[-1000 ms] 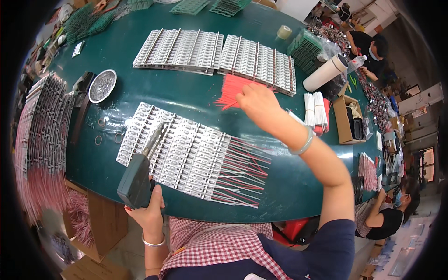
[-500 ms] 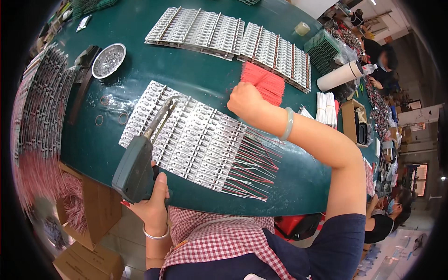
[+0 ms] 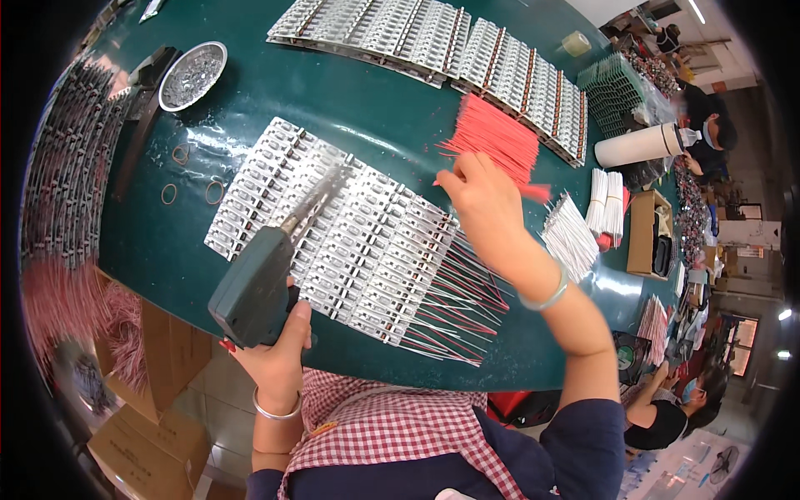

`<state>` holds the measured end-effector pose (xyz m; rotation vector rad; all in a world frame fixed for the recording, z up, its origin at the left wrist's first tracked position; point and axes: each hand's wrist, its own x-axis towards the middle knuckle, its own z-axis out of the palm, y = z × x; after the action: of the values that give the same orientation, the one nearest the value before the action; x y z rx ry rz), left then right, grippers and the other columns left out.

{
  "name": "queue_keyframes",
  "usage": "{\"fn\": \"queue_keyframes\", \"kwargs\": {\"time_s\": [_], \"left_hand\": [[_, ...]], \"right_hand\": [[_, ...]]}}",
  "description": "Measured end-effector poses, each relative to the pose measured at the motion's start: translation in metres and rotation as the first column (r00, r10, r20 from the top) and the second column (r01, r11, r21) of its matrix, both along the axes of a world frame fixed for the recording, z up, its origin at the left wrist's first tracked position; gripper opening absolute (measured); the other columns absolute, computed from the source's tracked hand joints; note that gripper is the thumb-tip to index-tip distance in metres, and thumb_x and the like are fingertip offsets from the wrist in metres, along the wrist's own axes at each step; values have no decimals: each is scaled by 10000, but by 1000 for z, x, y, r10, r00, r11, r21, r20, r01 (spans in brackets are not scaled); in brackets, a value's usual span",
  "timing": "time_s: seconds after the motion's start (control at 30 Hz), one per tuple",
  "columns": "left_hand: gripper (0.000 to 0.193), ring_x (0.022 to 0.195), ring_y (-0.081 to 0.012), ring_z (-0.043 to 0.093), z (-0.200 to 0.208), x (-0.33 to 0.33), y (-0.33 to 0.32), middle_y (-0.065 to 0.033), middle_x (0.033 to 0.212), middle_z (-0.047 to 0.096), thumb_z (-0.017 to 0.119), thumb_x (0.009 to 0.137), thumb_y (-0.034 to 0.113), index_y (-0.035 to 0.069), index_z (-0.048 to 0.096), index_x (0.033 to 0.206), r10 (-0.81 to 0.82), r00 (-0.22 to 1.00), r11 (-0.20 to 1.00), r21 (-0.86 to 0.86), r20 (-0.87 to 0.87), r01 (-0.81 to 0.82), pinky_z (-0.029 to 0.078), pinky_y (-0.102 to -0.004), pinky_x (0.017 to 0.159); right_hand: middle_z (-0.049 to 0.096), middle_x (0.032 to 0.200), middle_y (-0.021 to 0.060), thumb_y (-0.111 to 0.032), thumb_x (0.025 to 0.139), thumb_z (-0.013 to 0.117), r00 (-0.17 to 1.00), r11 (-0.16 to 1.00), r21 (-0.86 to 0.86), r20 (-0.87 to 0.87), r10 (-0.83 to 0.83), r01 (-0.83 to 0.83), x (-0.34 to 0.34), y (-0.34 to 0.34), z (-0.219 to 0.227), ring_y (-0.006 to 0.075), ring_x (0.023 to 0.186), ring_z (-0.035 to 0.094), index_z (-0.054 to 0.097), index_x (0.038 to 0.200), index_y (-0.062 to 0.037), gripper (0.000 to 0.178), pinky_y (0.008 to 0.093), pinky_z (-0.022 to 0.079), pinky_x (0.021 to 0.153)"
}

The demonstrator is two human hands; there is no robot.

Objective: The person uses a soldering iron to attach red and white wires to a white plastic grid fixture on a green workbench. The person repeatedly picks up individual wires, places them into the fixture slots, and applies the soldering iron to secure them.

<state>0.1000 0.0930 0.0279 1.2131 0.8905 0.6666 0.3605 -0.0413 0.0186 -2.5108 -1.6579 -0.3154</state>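
Observation:
My left hand (image 3: 279, 350) grips a dark green soldering gun (image 3: 254, 287). Its metal tip, blurred, reaches over a panel of silvery metal strips (image 3: 350, 233) lying on the table. Thin red and white wires (image 3: 458, 304) stick out from the panel's right side. Above that side is my right hand (image 3: 483, 200), its thumb and fingers pinched together on red wires (image 3: 533, 192) whose ends show beyond the hand; how many cannot be made out. Just behind the hand lies a pile of loose red wires (image 3: 496, 137).
More metal panels (image 3: 375, 37) line the far side. A metal bowl (image 3: 193, 77) and rubber bands (image 3: 214, 192) lie left, beside stacked wired panels (image 3: 67, 183). White wires (image 3: 571, 237), a pale bottle (image 3: 637, 144) and an open carton (image 3: 650, 233) stand right. Other people work farther right.
My right hand has moved right and nearer to me, from a fist beside the red pile to a pinch with red wires. The soldering gun shifts slightly right. The whole view has shifted.

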Motion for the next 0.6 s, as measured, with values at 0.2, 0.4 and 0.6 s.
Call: {"fn": "queue_keyframes", "kwargs": {"time_s": [0.2,0.4,0.6], "left_hand": [[360,640,-78,595,2,13,-11,-86,964,700,745,806,-91,-50,668,1154,-94,995,995,-32,-46,93,465,-219,512],[396,553,-109,567,-23,11,-15,-129,1012,683,708,808,-110,-54,611,1188,-231,959,948,186,-164,260,440,-236,457],[207,709,-97,652,-9,24,-21,-57,841,726,793,778,7,-37,715,965,-229,936,952,139,-267,272,519,-256,664]], "right_hand": [[641,889,91,54,752,684,963,935,340,-268,-10,104,-26,-10,-30,267,812,627,712,979,-38,246,369,525,666],[654,891,96,76,722,715,966,891,442,-259,19,101,-34,-8,-47,259,781,623,704,957,-9,250,364,524,644],[620,967,136,42,703,654,973,929,368,-226,46,42,-35,-10,-47,284,851,599,659,1028,53,325,360,528,685]]}}
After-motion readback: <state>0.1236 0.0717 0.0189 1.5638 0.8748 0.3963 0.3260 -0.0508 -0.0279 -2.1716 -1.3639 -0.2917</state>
